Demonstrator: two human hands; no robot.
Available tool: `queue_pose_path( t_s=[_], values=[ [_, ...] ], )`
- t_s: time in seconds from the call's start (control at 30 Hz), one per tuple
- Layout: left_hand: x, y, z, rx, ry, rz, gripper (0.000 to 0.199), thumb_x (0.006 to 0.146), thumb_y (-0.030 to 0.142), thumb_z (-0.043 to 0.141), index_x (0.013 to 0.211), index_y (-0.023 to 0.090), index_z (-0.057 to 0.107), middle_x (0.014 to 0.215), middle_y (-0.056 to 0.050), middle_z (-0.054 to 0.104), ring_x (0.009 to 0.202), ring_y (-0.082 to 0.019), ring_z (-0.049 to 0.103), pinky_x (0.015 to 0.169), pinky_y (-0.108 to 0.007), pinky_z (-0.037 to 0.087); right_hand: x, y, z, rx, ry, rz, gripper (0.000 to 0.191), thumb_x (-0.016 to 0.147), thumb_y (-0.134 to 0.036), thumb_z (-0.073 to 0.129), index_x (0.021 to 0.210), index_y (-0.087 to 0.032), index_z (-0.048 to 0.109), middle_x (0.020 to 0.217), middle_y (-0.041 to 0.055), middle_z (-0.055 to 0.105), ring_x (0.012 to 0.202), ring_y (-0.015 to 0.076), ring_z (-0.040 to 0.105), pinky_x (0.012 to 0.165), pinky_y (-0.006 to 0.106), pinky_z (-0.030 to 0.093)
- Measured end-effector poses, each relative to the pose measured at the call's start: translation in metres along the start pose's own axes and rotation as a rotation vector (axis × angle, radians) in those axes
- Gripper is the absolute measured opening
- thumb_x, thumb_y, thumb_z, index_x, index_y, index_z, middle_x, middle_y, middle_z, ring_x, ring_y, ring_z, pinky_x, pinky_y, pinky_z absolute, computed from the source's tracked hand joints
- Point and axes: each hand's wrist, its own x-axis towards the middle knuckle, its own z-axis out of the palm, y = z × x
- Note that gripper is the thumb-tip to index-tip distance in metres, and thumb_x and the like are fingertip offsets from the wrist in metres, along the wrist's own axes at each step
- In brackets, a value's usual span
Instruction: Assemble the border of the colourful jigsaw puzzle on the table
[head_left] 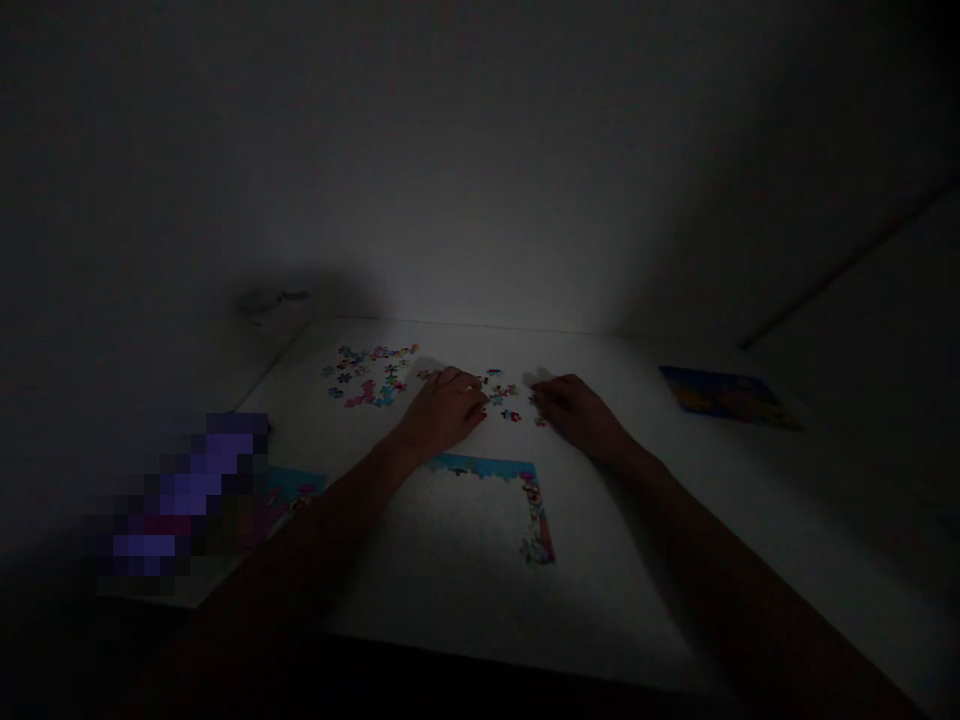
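Loose jigsaw puzzle pieces (511,415) lie in the middle of the white table, between my two hands. My left hand (448,408) rests over the left side of this group, its fingers bent forward and the thumb apart from them; I see nothing held in it. At the right side, my right hand (574,408) has its fingers curled and the tips together beside some pieces. What they pinch, if anything, is too dark to make out. Nearer to me lies a joined puzzle border (536,510), with a blue top strip and a colourful right side.
More loose puzzle pieces (367,390) are spread at the far left. A dark blue and orange picture (727,395) lies at the right. A pixelated purple object (195,490) covers the left edge, beside a partly hidden colourful sheet (300,485). A wall (480,200) rises behind the table.
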Motion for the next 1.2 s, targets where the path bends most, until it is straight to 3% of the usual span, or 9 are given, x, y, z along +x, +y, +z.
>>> queue_pose_path(
  t_s=[0.23,0.43,0.67,0.8,0.93,1.07,1.2],
  values=[
    [-0.003,-0.020,0.007,-0.137,0.055,-0.155,0.028,0.088,0.012,0.052,0.108,0.020,0.070,0.100,-0.006,0.066,0.098,-0.022,0.058,0.097,-0.041,0.043,-0.001,0.004,0.002,0.010,0.007,-0.023,0.022,0.086,-0.025,0.055,0.099,-0.019,0.072,0.097,0.0097,0.067,0.097,0.0245,0.060,0.092,0.040,0.047],
    [-0.001,-0.025,0.015,-0.211,0.071,-0.111,0.026,0.090,0.016,0.052,0.107,0.023,0.071,0.103,-0.005,0.066,0.100,-0.021,0.059,0.098,-0.042,0.044,-0.001,0.004,0.002,0.000,0.001,-0.083,0.023,0.089,-0.027,0.053,0.094,-0.020,0.074,0.091,0.0091,0.069,0.094,0.0242,0.061,0.088,0.040,0.048],
    [0.002,-0.001,0.009,-0.177,-0.029,-0.059,0.034,0.099,0.029,0.046,0.129,0.032,0.061,0.138,-0.006,0.053,0.125,-0.027,0.045,0.104,-0.050,0.037,-0.006,-0.010,0.013,-0.157,0.008,-0.263,0.039,0.096,-0.033,0.046,0.128,-0.021,0.064,0.121,0.0131,0.066,0.116,0.0263,0.056,0.097,0.045,0.042],
    [0.002,0.000,0.009,-0.160,-0.063,-0.075,0.029,0.097,0.028,0.049,0.121,0.029,0.066,0.136,-0.005,0.056,0.126,-0.026,0.046,0.107,-0.049,0.035,-0.005,-0.010,0.012,-0.217,-0.007,-0.214,0.034,0.094,-0.028,0.048,0.122,-0.022,0.067,0.121,0.0121,0.067,0.115,0.0267,0.057,0.097,0.046,0.043],
    [0.005,-0.007,0.010,-0.156,-0.011,-0.124,0.025,0.096,0.029,0.050,0.111,0.025,0.069,0.123,-0.005,0.064,0.116,-0.025,0.053,0.104,-0.048,0.038,-0.002,-0.003,0.002,-0.077,-0.010,-0.144,0.029,0.089,-0.018,0.051,0.110,-0.019,0.070,0.109,0.0099,0.070,0.105,0.0232,0.062,0.096,0.040,0.046],
    [0.005,-0.007,0.014,-0.149,0.006,-0.082,0.035,0.099,0.027,0.041,0.129,0.027,0.060,0.139,-0.005,0.055,0.127,-0.025,0.047,0.109,-0.049,0.034,0.000,0.005,-0.004,-0.015,0.112,0.020,0.033,0.085,-0.011,0.048,0.108,-0.015,0.070,0.109,0.0127,0.068,0.104,0.0237,0.061,0.096,0.040,0.047],
    [0.002,-0.008,0.016,-0.113,-0.052,-0.086,0.036,0.100,0.031,0.040,0.129,0.028,0.060,0.148,-0.006,0.047,0.136,-0.028,0.037,0.114,-0.055,0.025,0.000,0.007,-0.001,-0.054,0.020,-0.031,0.032,0.090,-0.020,0.047,0.112,-0.021,0.070,0.110,0.0093,0.069,0.107,0.0234,0.060,0.098,0.041,0.045]
  ],
)
